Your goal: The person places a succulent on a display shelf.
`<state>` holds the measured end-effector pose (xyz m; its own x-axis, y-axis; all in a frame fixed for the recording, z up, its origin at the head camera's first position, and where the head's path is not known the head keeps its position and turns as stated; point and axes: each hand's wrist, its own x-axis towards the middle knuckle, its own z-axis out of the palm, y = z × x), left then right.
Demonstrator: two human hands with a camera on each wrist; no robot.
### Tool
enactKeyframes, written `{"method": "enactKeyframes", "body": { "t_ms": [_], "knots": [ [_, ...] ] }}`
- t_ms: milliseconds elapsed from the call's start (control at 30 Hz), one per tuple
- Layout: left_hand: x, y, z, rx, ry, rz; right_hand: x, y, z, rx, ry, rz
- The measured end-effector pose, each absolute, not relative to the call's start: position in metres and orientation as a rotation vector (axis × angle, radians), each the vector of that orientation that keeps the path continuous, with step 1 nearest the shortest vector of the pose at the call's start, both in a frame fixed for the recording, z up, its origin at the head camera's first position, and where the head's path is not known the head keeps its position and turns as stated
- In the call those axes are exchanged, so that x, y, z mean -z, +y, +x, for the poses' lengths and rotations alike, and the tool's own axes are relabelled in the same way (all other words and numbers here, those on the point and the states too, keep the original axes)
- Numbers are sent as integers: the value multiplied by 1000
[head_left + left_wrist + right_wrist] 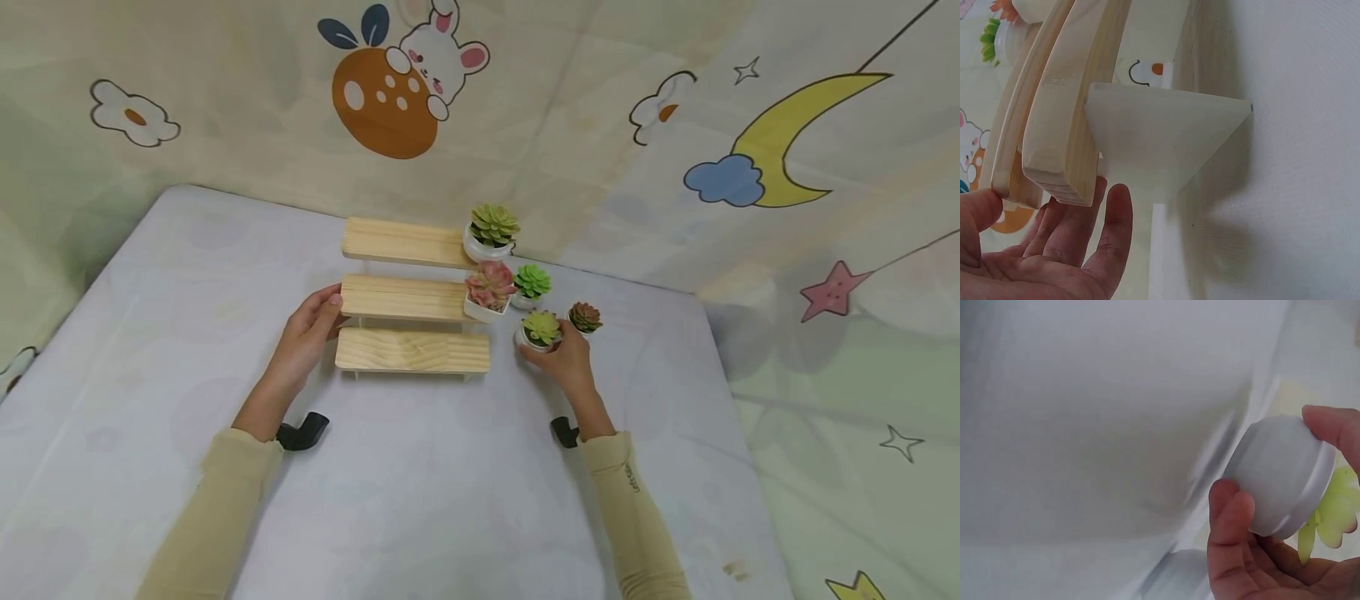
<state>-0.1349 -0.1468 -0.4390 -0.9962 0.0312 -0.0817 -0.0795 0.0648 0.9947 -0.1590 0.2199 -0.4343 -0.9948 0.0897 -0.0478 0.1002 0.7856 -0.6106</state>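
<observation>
A three-tier wooden shelf point(405, 297) with white supports point(1166, 134) stands on the table. My left hand point(306, 327) grips the left end of its middle board, thumb point(982, 209) at the board's corner and the other fingers reaching underneath. Just right of the lowest board, my right hand point(567, 360) holds a yellow-green succulent point(541, 327) by its round white pot point(1282, 478), thumb on one side and fingers on the other. The top board carries a green succulent point(493, 225) at its right end; a pink succulent point(491, 285) in a white pot sits on the middle board's right end.
A bright green succulent point(532, 282) stands right of the shelf, and a reddish-brown one point(585, 317) stands beyond my right hand. The white-covered table point(420, 483) meets a printed cloth backdrop point(247, 100) behind the shelf. Black wrist mounts point(303, 431) show at both wrists.
</observation>
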Motion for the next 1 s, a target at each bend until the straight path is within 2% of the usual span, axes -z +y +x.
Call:
{"method": "enactKeyframes", "body": {
  "t_ms": [233,633,1000],
  "knots": [
    [438,-146,-134,-2074,2250,-44,424,215,-145,1030,2944,104],
    [437,-147,-134,-2062,2261,-65,391,186,-115,1109,2908,-208],
    [437,-146,-135,-2062,2254,-71,395,163,-110,1074,2887,-372]
  ]
}}
